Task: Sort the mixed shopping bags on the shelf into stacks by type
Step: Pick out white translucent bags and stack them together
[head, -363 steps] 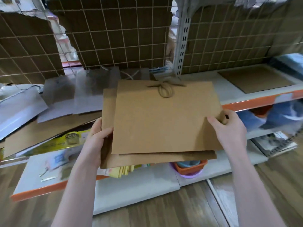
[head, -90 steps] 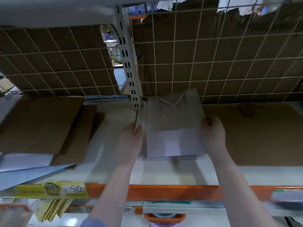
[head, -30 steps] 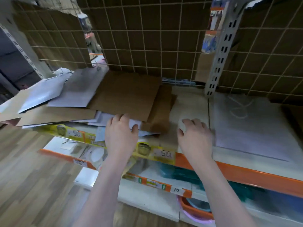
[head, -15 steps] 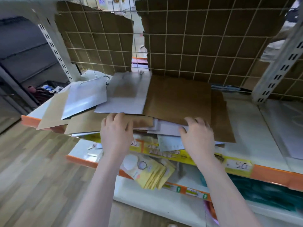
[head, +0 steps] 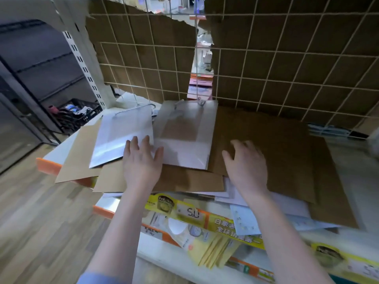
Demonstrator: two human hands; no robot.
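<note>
A wire grid point(head: 266, 64) of thin pale rods in square cells backs the shelf point(head: 361, 181), with torn brown cardboard point(head: 143, 58) behind it, ragged along its top edge. The shelf is a flat pale board with an orange front lip, and the mixed bags lie flat on it in a loose, overlapping heap.

Biggest is a brown paper bag point(head: 266, 144), matte and rectangular, spread across the right of the heap. Two more brown bags point(head: 82, 158) stick out over the front edge at the left. On top, toward the back, lies a frosted see-through bag point(head: 184, 136) with a brown panel showing through it, and left of it a glossy white bag point(head: 121, 138) with a twisted cord handle.

A yellow price strip point(head: 205, 216) runs along the shelf front, marked 50.

The left hand point(head: 141, 162) lies flat with straight, spread fingers on the near edges of the white and frosted bags. The right hand point(head: 246, 162), fingers loosely spread and slightly bent, sits over the big brown bag; whether it touches is unclear. Neither holds anything.
</note>
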